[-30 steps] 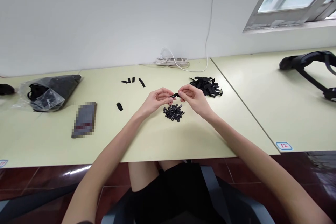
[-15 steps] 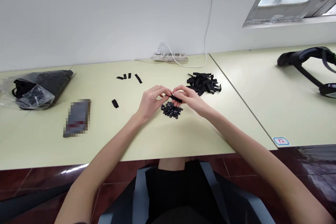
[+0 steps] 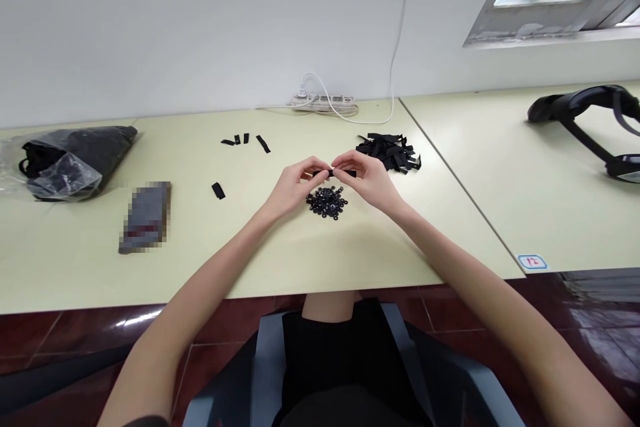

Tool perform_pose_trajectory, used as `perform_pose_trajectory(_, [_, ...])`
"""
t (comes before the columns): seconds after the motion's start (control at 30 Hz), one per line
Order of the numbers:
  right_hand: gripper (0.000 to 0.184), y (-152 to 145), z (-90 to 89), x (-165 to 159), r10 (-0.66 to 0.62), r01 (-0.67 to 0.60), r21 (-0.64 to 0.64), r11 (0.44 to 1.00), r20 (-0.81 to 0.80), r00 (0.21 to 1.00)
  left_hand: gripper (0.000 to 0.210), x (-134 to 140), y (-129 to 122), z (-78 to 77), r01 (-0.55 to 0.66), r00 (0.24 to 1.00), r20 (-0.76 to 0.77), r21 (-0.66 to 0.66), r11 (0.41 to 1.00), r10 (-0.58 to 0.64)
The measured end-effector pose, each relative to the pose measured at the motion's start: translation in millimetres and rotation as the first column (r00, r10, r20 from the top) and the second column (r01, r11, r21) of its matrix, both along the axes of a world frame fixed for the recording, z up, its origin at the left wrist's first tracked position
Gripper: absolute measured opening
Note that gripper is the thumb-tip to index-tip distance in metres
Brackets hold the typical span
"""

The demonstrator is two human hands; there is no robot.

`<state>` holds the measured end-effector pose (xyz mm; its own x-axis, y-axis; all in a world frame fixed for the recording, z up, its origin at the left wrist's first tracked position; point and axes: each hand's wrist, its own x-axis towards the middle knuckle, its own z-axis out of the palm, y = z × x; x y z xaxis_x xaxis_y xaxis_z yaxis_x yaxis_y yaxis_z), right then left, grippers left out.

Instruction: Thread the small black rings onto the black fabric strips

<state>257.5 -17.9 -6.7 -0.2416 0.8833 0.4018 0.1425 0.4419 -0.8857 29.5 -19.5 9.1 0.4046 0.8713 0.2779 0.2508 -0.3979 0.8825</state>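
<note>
Between my two hands, a short black fabric strip [image 3: 351, 173] is stretched level, pinched at both sides. My left hand [image 3: 299, 181] is closed on its left part, thumb and fingertips together. My right hand [image 3: 369, 177] pinches the right part, and the fingertips of both hands nearly meet. Just below them lies a heap of small dark ring-shaped pieces [image 3: 327, 203], some with shiny centres. A pile of similar black strips [image 3: 387, 150] sits behind my right hand. Whether a ring piece is on the held strip, I cannot tell.
Several loose black strips [image 3: 263, 143] lie at the back left, and another strip [image 3: 219, 191] lies nearer. Farther left are a blurred grey item [image 3: 146, 217] and a plastic bag [image 3: 75, 161]. A power strip [image 3: 325, 103] stands by the wall; a black headset [image 3: 583, 120] is at right.
The held strip has turned from slanting to level. My right hand has shifted its grip, its fingers now curled behind the strip, and both hands have risen slightly off the heap.
</note>
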Motion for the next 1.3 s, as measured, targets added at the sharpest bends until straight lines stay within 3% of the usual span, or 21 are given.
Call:
perform_pose_trajectory(0.1, [0.015,-2.4,-0.3,-1.2,-0.050,0.043,0.085,0.995,0.078,0.996,0.037,0.2,-1.1,0.6,-0.022,0.999,0.029,-0.073,0.997,0.025])
perform_pose_trajectory(0.17, [0.009,-5.4,0.5,-2.8,-0.130,0.097,0.208,0.973,0.147,0.981,0.041,0.5,-1.3,0.4,-0.049,0.998,0.042,-0.108,0.993,0.054])
perform_pose_trajectory(0.27, [0.009,-11.1,2.8,-5.9,-0.354,0.223,0.430,0.875,0.252,0.901,0.045,1.5,-1.1,-0.5,-0.094,0.992,0.075,-0.147,0.985,0.106])
perform_pose_trajectory(0.33, [0.017,-14.0,3.7,-7.4,-0.418,0.233,0.493,0.838,0.306,0.855,0.046,2.2,-1.0,-1.3,-0.111,0.987,0.097,-0.166,0.980,0.128])
perform_pose_trajectory(0.47, [0.025,-14.8,1.9,-7.3,-0.277,0.116,0.379,0.918,0.405,0.871,0.046,3.1,-1.3,-2.3,-0.103,0.986,0.110,-0.194,0.976,0.126])
perform_pose_trajectory(0.6, [0.023,-11.6,-1.0,-4.7,-0.203,0.103,0.237,0.966,0.448,0.871,0.046,3.6,-2.9,-1.3,-0.056,0.988,0.127,-0.234,0.971,0.087])
perform_pose_trajectory(0.9, [0.016,-15.2,-4.1,-11.8,-0.208,0.108,0.194,0.975,0.624,0.753,0.049,11.6,-10.6,-8.5,-0.057,0.978,0.175,-0.281,0.958,0.110])
perform_pose_trajectory(1.3, [0.018,-9.1,-15.1,-8.7,-0.169,0.092,0.178,0.980,0.494,0.853,0.051,17.4,-12.7,-13.0,-0.062,0.980,0.169,-0.236,0.970,0.104])
